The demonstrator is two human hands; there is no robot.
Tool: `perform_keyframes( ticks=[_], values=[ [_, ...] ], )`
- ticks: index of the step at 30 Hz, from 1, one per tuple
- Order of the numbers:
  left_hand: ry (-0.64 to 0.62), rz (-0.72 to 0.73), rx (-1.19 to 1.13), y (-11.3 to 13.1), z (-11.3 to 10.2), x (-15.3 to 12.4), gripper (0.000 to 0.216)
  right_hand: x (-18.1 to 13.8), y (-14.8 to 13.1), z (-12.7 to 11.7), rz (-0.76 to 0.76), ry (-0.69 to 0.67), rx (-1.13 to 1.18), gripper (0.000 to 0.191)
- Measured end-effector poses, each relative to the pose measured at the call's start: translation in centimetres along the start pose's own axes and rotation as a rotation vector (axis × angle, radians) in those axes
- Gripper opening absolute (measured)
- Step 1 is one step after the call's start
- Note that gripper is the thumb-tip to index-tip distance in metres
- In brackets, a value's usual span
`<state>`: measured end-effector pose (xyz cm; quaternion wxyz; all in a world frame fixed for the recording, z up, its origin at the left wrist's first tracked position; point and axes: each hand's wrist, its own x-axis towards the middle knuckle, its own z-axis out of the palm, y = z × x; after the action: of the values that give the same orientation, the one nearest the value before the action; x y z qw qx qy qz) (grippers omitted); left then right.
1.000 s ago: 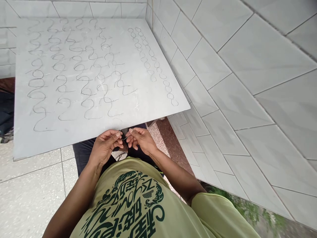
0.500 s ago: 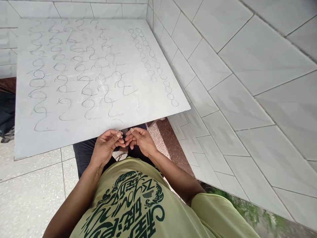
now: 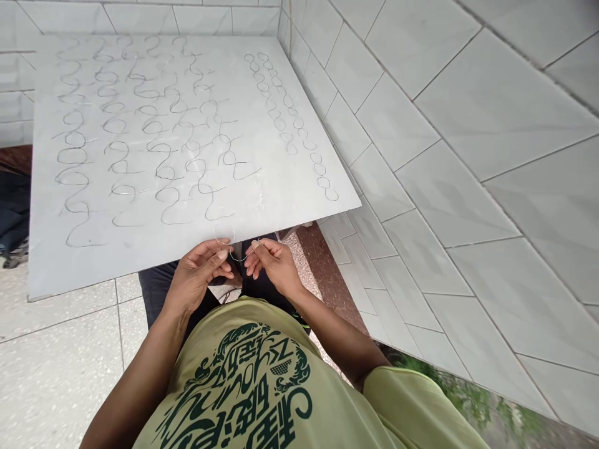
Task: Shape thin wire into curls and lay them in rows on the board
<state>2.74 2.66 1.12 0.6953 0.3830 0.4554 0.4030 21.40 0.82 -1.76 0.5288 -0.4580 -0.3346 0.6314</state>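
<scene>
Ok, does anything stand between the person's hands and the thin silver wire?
Nothing visible does: the thin silver wire runs directly between the left hand and right hand, its loop showing over the near edge of the pale grey board.

Between my left hand [image 3: 199,274] and right hand [image 3: 275,265] I see a thin silver wire [image 3: 239,258]. Beyond them lies a pale grey surface [image 3: 285,181] with dark wavy lines [image 3: 168,206]. To the right are white wall tiles [image 3: 468,187] veined in grey. Nearer me, a yellow-green T-shirt [image 3: 337,399] carries a dark green print [image 3: 248,386].
</scene>
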Motion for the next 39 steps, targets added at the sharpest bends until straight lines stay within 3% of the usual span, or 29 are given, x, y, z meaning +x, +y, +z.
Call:
perform_keyframes(
  ticks=[6, 10, 24, 32, 39],
  values=[
    [0.092, 0.115, -0.013, 1.2, 1.0, -0.3, 0.03, -0.6, -0.3, -0.4, 0.026, -0.035, -0.045, 0.041],
    [0.062, 0.1, -0.095, 1.1, 1.2, 0.1, 0.024, -0.9, 0.1, -0.3, 0.048, -0.086, -0.019, 0.041],
    [-0.112, -0.211, 0.107, 3.9, -2.9, 1.8, 0.032, -1.0, 0.0, -1.8, 0.054, -0.085, -0.036, 0.041],
    [-0.065, -0.059, 0.114, 2.7, -1.6, 1.7, 0.045, -1.3, 0.1, -0.7, 0.042, -0.056, -0.01, 0.04],
    [-0.077, -0.159, 0.036, 1.5, -0.8, 1.6, 0.033, -1.4, -0.1, 0.4, 0.064, -0.063, 0.045, 0.038]
  ],
)
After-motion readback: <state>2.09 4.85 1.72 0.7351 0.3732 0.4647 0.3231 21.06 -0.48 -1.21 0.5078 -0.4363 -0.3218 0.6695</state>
